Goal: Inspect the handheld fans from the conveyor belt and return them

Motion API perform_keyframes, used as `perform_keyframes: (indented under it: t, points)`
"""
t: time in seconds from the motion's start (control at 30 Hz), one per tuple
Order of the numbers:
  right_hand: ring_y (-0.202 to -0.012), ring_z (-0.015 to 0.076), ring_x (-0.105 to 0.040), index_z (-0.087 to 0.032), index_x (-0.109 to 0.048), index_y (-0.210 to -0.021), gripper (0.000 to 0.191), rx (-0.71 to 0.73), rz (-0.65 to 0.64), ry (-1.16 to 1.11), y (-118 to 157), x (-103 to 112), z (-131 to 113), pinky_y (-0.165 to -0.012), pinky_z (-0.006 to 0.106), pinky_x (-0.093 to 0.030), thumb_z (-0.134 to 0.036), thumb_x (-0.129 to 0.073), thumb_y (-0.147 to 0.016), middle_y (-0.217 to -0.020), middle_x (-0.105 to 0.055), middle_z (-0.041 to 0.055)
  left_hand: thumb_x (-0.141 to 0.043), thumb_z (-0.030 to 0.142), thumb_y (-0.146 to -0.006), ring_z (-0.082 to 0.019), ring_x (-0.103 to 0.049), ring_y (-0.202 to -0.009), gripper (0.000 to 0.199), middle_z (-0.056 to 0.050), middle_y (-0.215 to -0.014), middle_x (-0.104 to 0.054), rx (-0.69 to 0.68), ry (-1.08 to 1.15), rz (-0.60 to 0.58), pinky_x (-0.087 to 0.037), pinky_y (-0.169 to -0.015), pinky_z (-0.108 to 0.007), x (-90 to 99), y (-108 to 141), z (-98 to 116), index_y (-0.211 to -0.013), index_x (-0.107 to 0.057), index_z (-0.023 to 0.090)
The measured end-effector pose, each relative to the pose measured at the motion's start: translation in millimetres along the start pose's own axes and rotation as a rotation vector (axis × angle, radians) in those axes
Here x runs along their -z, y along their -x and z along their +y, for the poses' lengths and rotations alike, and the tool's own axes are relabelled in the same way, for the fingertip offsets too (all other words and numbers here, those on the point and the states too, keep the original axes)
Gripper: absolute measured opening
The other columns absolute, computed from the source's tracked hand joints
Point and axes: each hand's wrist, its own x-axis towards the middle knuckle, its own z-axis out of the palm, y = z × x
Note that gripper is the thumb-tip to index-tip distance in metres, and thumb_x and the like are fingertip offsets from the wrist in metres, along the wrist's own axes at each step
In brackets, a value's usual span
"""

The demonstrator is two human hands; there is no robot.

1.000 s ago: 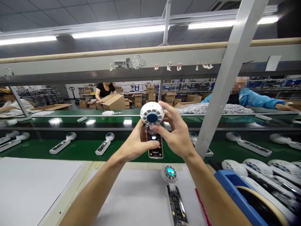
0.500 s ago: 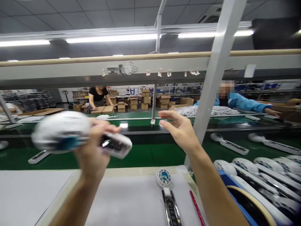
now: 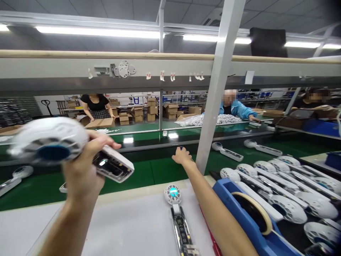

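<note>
My left hand (image 3: 82, 170) is shut on a white handheld fan (image 3: 50, 145), held sideways at the left with its round head pointing left and its open handle with a lit circuit board (image 3: 113, 165) pointing right. My right hand (image 3: 182, 155) reaches forward over the green conveyor belt (image 3: 149, 170), next to the slanted white post (image 3: 213, 96); its fingers curl down and I cannot tell whether it touches anything. A second fan (image 3: 177, 213) with a glowing teal centre lies on the white bench top (image 3: 128, 227) between my arms.
A blue tape dispenser (image 3: 250, 217) stands at the right front. Behind it lie several white fans (image 3: 282, 185). More fans ride the belt (image 3: 226, 151). Other people work across the line, one in a blue sleeve (image 3: 237, 106), one near cardboard boxes (image 3: 96, 106).
My right hand let go of the fan and reached forward over the belt. My left hand swung the fan to the left, turning it sideways. The view panned right.
</note>
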Motion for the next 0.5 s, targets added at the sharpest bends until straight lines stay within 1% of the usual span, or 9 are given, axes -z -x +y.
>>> perform_keyframes:
  t: [0.03,0.1,0.13,0.23,0.33,0.43,0.5]
  points:
    - [-0.135,0.0335,-0.046,-0.019,-0.055,-0.138,0.047,-0.046,-0.009,0.036,-1.1,-6.9,3.4,-0.11,0.059,-0.039,-0.034,-0.067,-0.095,-0.151,-0.044,0.0122,-0.076,0.023,-0.067,-0.015,-0.065,-0.061,0.015,0.004,-0.067,-0.063,0.103,0.032,-0.036,-0.06,-0.064,-0.03,-1.8,-6.1,-9.6,-0.069,-0.062,0.019]
    - [-0.137,0.0342,-0.044,-0.02,-0.053,-0.141,0.05,-0.126,-0.021,0.088,-2.7,-19.1,9.6,-0.111,0.06,-0.037,-0.034,-0.066,-0.095,-0.154,-0.042,0.0122,-0.081,0.025,-0.061,-0.015,-0.065,-0.059,0.024,0.004,-0.065,-0.063,0.326,0.054,-0.098,-0.06,-0.061,-0.031,-1.6,-15.5,-31.2,-0.072,-0.061,0.018]
    - [-0.138,0.0346,-0.043,-0.02,-0.051,-0.142,0.051,-0.161,-0.023,0.107,-3.9,-24.2,12.3,-0.112,0.061,-0.036,-0.034,-0.066,-0.095,-0.154,-0.04,0.0123,-0.083,0.026,-0.06,-0.015,-0.065,-0.057,0.028,0.005,-0.063,-0.063,0.402,0.04,-0.117,-0.06,-0.061,-0.031,-0.1,-18.5,-42.7,-0.074,-0.06,0.018]
    - [-0.139,0.035,-0.042,-0.02,-0.05,-0.144,0.052,-0.231,-0.031,0.129,-10.4,-34.0,18.6,-0.112,0.061,-0.036,-0.034,-0.065,-0.096,-0.154,-0.04,0.0129,-0.082,0.027,-0.062,-0.014,-0.061,-0.053,0.028,0.004,-0.059,-0.061,0.5,-0.034,-0.157,-0.058,-0.059,-0.031,7.2,-23.0,-76.2,-0.076,-0.06,0.017]
    - [-0.135,0.0335,-0.046,-0.018,-0.052,-0.14,0.048,-0.247,-0.079,0.078,-17.7,-35.5,22.4,-0.11,0.059,-0.04,-0.032,-0.065,-0.096,-0.149,-0.046,0.0131,-0.08,0.022,-0.065,-0.013,-0.059,-0.052,0.023,0.002,-0.058,-0.06,0.573,-0.129,-0.17,-0.055,-0.054,-0.029,15.9,-24.4,-106.0,-0.076,-0.061,0.014]
    - [-0.123,0.0288,-0.057,-0.016,-0.06,-0.129,0.038,-0.225,-0.195,-0.07,-17.3,-33.2,22.4,-0.102,0.052,-0.049,-0.031,-0.067,-0.095,-0.136,-0.057,0.0117,-0.077,0.019,-0.074,-0.013,-0.059,-0.055,0.018,0.003,-0.06,-0.058,0.705,-0.247,-0.199,-0.054,-0.055,-0.028,25.8,-24.3,-133.3,-0.081,-0.061,0.013]
    - [-0.108,0.0239,-0.064,-0.014,-0.063,-0.121,0.031,-0.176,-0.282,-0.238,-12.4,-30.3,18.1,-0.091,0.045,-0.056,-0.031,-0.066,-0.096,-0.123,-0.064,0.0097,-0.072,0.024,-0.085,-0.012,-0.061,-0.06,0.016,0.002,-0.067,-0.06,0.787,-0.343,-0.229,-0.055,-0.058,-0.027,32.8,-22.7,-151.5,-0.088,-0.063,0.012]
